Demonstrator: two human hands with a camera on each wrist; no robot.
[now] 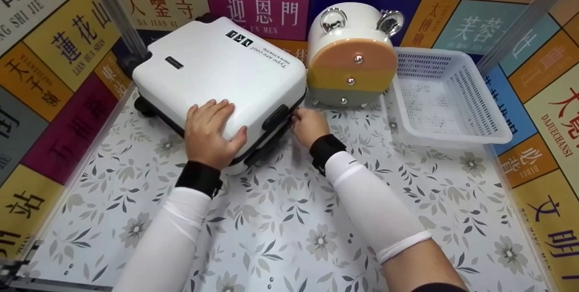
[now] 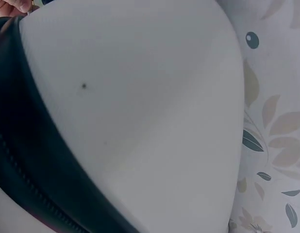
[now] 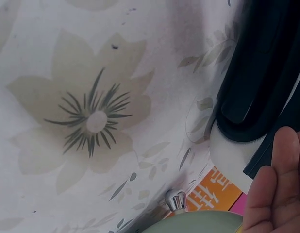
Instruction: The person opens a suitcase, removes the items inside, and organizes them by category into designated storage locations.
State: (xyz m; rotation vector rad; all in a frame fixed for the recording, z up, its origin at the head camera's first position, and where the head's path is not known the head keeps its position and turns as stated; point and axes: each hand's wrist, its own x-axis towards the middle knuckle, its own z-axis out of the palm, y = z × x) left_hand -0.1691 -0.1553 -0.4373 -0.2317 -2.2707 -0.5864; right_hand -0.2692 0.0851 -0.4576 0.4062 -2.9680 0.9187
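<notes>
A white suitcase (image 1: 217, 65) lies flat at the left, with a black side handle (image 1: 275, 117) and a dark zipper band (image 2: 48, 141) around its side. My left hand (image 1: 210, 136) rests on its top near the front corner, fingers spread. At the suitcase's right side, my right hand (image 1: 311, 126) has curled fingers and pinches a small zipper pull at the seam, mostly hidden by the fingertips. The right wrist view shows the fingers (image 3: 286, 184) close beside the black trim. The left wrist view is filled mainly by the suitcase's white side.
Behind the right hand stands a white round drawer box (image 1: 353, 65) with a striped front and silver ring ears. A white perforated plastic basket (image 1: 452, 140) is at the right. Sign-printed walls (image 1: 258, 11) and clear corner posts enclose the floral tabletop (image 1: 289, 237).
</notes>
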